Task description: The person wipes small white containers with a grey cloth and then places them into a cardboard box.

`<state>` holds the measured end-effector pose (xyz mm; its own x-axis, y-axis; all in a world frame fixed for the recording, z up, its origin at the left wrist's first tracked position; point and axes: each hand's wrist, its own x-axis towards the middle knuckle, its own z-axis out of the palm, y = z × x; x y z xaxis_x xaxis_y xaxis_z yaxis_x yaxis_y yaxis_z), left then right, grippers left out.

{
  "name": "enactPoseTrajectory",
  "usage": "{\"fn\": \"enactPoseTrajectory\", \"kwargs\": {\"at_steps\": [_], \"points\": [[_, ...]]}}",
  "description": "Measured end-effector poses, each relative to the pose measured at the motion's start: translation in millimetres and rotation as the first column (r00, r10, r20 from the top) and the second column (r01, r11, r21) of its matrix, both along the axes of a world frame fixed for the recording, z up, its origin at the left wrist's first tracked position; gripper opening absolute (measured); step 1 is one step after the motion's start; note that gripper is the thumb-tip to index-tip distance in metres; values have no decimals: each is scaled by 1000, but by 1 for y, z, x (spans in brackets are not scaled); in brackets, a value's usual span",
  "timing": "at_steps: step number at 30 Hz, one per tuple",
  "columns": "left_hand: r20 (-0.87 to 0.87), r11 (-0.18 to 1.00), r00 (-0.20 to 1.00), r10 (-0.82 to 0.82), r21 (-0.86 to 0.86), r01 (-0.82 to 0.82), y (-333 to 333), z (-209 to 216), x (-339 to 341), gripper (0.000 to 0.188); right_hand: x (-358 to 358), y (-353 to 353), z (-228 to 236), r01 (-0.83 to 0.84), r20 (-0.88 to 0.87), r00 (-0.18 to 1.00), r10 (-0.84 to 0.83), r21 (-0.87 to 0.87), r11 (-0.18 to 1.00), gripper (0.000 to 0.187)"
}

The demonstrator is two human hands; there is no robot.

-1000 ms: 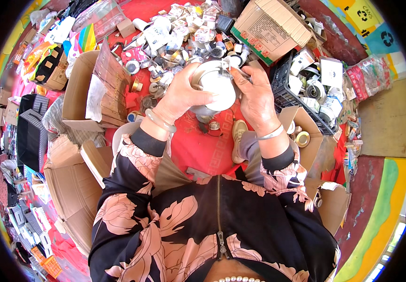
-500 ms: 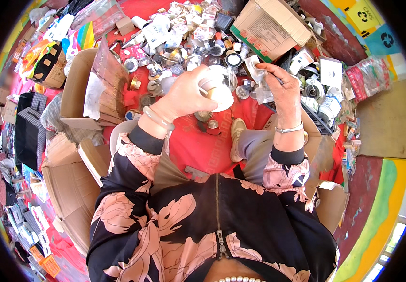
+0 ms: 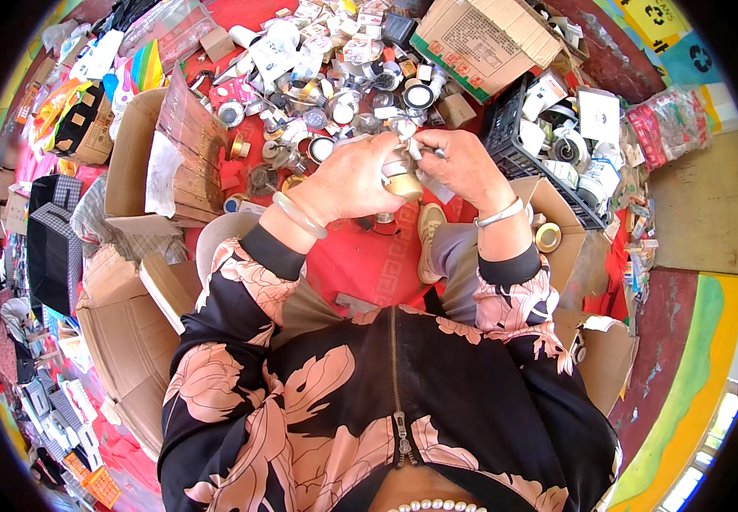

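Observation:
My left hand is wrapped round a small jar with a gold band at its lower end and a paler upper part. Against the jar's upper end, my right hand is closed in a pinch on a crumpled pale piece, perhaps tissue or thin film. Its exact kind does not show. Both hands meet in front of me above the red floor cloth, and my fingers hide part of the jar.
Beyond my hands lies a heap of jars, lids and small boxes. A black crate of containers stands at the right, beside an open carton with a gold-rimmed lid. Cardboard boxes flank my left side.
My right hand has come inward from the right with the pale piece and now meets the jar. My left hand has shifted slightly right and turned the jar, so its gold band shows.

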<state>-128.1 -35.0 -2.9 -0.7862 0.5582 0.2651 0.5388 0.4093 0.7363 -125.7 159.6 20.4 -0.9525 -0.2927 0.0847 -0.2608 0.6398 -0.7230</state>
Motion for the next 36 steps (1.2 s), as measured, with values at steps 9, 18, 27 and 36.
{"fn": "enactPoseTrajectory", "kwargs": {"at_steps": [9, 18, 27, 36], "points": [[63, 995, 995, -74, -60, 78, -4, 3, -5, 52, 3, 0, -4, -50, 69, 996, 49, 12, 999, 21], [278, 979, 943, -185, -26, 200, -4, -1, -6, 61, 1, 0, 0, -81, 225, 970, 89, -47, 996, 22], [211, 988, 972, -104, -91, 125, -2, 1, -6, 61, 2, -18, -7, 52, 75, 996, -57, 65, 997, 23], [220, 995, 972, -78, -45, 90, -11, 4, -9, 57, -5, 5, -16, 156, 175, 980, -93, -387, 909, 26]]}}
